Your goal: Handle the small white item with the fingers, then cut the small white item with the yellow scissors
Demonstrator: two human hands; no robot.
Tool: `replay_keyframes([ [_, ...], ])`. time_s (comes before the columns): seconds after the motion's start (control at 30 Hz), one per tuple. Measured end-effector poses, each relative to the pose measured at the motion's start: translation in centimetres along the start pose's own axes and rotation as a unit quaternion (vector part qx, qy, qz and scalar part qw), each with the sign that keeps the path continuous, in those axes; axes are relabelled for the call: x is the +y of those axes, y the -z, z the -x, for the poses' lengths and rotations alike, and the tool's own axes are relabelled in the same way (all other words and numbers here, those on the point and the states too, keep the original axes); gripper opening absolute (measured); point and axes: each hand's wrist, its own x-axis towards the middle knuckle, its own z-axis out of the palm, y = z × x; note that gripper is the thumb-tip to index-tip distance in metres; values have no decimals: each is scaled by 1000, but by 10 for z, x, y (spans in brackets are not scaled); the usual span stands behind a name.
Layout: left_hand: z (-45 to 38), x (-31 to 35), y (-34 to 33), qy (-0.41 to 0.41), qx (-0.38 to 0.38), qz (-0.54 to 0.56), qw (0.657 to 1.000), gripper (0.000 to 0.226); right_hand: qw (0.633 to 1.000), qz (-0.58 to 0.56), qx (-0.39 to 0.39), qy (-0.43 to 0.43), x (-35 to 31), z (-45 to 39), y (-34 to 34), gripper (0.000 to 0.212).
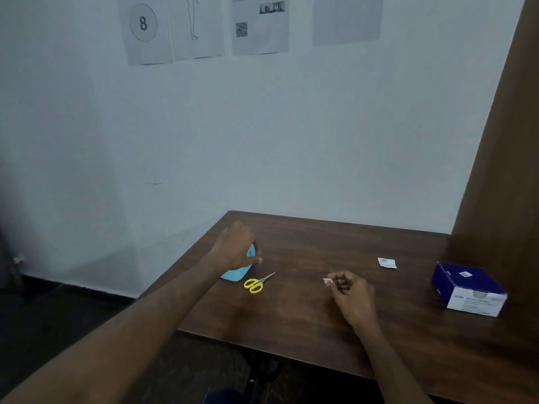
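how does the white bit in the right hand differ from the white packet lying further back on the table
The white bit is pinched in the right hand above the table; the white packet lies flat and untouched. The bit looks smaller and crumpled; the packet is squarish with dark print. Both are small and white.

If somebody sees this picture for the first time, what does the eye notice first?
Probably the yellow scissors lying near the table's left edge, beside the light blue object that the left hand grips. Next, the right hand pinching a small white piece, and the blue box at right.
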Motion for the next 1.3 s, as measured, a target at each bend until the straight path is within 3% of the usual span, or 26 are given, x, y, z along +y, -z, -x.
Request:
replay_keyframes([
  [0.17, 9, 14, -15, -81, -76, -182, 977, 53, 1000, 0, -3, -3, -2, 3, 2, 16],
  [0.23, 11, 14, -18, -80, -88, -206, 971, 62, 1000, 3, -3, -1, -3, 3, 3, 16],
  [0.37, 15, 14, -22, -82, -109, -202, 970, 60, 1000, 3, -2, -4, -3, 3, 2, 16],
  [0.63, 15, 29, -26, -38, -91, -91, 991, 48, 1000, 8, -2, 0, -7, 4, 3, 16],
  [0.9, 0, 70, -47, -57, 1, 71, 996, 23, 1000, 6, 0, 5, -11, 7, 5, 16],
  [1.07, -19, 99, -85, 42, 52, 335, 940, 13, 1000, -20, 23, -5, -9, 7, 7, 13],
  [1.2, -33, 132, -106, 97, 65, 448, 886, 10, 998, -39, 44, -22, -8, 6, 8, 10],
  [1.3, -35, 152, -119, 97, 87, 466, 875, 11, 998, -39, 50, -25, -8, 5, 9, 18],
])
